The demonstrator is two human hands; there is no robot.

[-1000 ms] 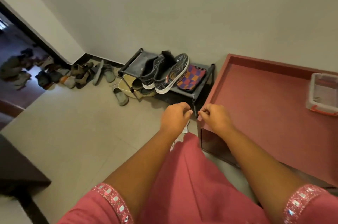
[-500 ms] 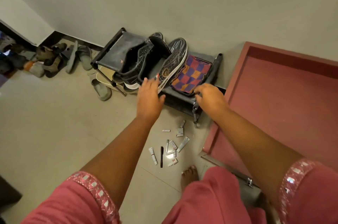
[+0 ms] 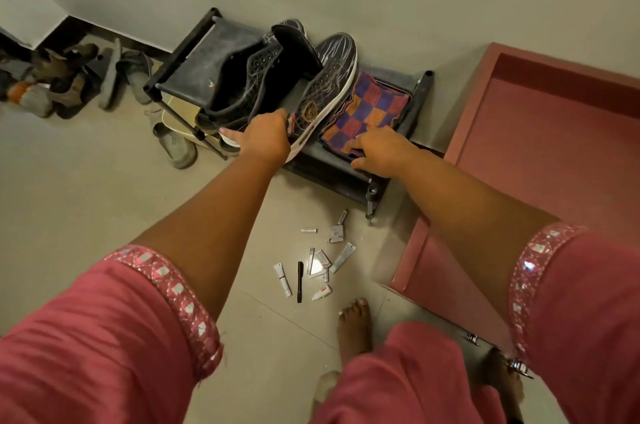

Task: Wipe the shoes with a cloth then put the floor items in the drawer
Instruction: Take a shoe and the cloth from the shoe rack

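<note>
Two black high-top shoes stand on a black shoe rack (image 3: 349, 178) against the wall. My left hand (image 3: 266, 138) grips the heel end of the right shoe (image 3: 332, 77); the left shoe (image 3: 242, 81) leans beside it. A checked purple, red and orange cloth (image 3: 367, 108) lies folded on the rack's right end, and my right hand (image 3: 381, 152) rests on its near edge with fingers pressing down. Small white tubes (image 3: 341, 257) and a black pen (image 3: 300, 281) lie scattered on the floor below the rack.
A red cabinet (image 3: 540, 160) stands to the right of the rack, its metal drawer handles (image 3: 516, 363) near my right sleeve. Sandals and shoes (image 3: 110, 77) are piled along the wall at left, one slipper (image 3: 175, 145) beside the rack. My bare foot (image 3: 353, 326) is near the tubes.
I have leaned closer over the rack. My left hand went from hovering at the shoes to gripping the right shoe's heel; my right hand moved from the rack's edge onto the cloth.
</note>
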